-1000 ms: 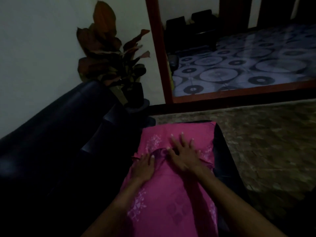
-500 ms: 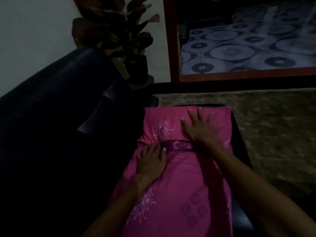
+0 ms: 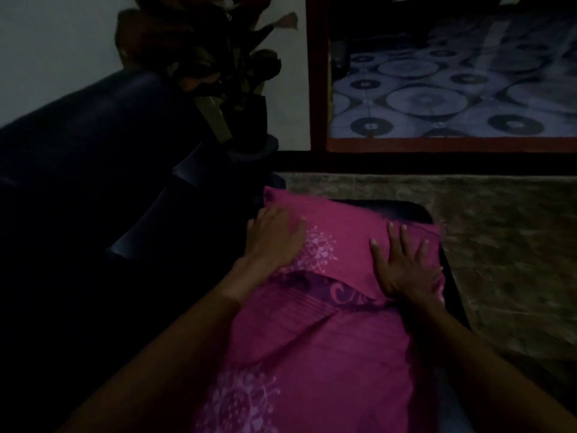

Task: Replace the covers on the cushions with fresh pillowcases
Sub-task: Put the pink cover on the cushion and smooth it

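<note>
Head view: the pink pillowcase (image 3: pixel 315 345) already covers the cushion, which lies on the dark sofa seat (image 3: pixel 449 276) right in front of the person. Left hand (image 3: pixel 274 239) lies flat with fingers straight near the far left corner; right hand (image 3: pixel 402 264) is spread, palm down, on the right side. This cover looks nearly finished, only smoothing left; other cushions can't be seen. Half a second back the left hand sat nearer, by the purple band (image 3: pixel 337 290); it has slid out toward the corner
</note>
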### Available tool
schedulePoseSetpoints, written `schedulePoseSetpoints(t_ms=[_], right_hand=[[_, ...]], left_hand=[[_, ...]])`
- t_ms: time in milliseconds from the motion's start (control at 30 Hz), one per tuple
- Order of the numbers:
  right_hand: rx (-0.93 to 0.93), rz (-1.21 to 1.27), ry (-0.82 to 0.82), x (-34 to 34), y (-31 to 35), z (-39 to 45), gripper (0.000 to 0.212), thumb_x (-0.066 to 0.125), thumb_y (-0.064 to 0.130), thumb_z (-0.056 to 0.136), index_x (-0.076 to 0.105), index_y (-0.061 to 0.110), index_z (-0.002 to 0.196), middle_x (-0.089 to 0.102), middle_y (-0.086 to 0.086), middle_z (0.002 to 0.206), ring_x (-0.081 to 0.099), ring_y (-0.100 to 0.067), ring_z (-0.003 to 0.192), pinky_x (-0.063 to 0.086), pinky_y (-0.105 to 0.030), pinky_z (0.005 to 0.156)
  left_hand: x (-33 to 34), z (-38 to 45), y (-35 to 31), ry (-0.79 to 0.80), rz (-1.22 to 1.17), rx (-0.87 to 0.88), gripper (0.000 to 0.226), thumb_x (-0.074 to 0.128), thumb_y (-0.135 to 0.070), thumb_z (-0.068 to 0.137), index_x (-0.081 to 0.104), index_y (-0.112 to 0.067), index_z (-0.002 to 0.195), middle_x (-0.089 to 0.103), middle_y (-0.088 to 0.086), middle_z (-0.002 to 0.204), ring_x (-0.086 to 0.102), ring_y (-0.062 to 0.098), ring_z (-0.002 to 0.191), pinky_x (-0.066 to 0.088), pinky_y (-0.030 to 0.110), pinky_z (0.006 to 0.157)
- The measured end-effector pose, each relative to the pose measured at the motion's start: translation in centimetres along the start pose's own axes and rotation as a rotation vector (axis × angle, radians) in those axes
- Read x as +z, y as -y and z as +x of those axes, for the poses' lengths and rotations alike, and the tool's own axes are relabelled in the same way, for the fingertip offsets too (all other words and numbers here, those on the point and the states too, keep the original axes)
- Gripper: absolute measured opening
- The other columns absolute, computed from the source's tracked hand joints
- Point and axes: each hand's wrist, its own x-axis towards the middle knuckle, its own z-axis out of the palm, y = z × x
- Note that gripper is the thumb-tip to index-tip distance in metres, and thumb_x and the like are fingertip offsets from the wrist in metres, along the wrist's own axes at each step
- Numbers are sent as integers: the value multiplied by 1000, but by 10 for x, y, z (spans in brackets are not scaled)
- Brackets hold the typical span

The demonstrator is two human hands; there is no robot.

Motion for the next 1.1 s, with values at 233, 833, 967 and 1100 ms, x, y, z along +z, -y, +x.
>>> schedulePoseSetpoints(t_ms=[233, 833, 967, 1100], right_hand=[[-44, -140, 8, -13, 13, 18, 82, 0, 81, 88, 3, 42, 160, -10, 9, 169, -14, -39, 153, -13, -72, 114], [-188, -126, 1, 18, 75, 24, 76, 11, 79, 92, -5, 45, 159, -15, 16, 167, -20, -27, 154, -21, -65, 114], [-179, -88, 81, 8, 65, 19, 75, 12, 78, 93, -8, 45, 158, -18, 16, 166, -20, -23, 154, -19, -63, 116], [-195, -103, 113, 6, 71, 9, 77, 10, 79, 92, -9, 44, 158, -18, 14, 166, -20, -25, 154, -20, -64, 116]], left_hand=[[117, 28, -12, 171, 41, -8, 78, -5, -66, 88, -1, -35, 159, -9, -10, 167, -13, 20, 154, -16, 56, 119], [123, 82, 60, 366, -305, -270, 59, 17, -49, 107, -7, -30, 158, -12, -6, 167, -9, 17, 154, -4, 47, 124], [84, 34, 47, 188, -280, -258, 63, 21, -54, 105, -3, -32, 159, -11, -12, 165, -9, 17, 153, -9, 50, 121], [79, -45, 65, 354, -346, -524, 78, 22, -76, 93, -6, -41, 157, 5, 8, 168, 14, 36, 152, 11, 50, 123]])
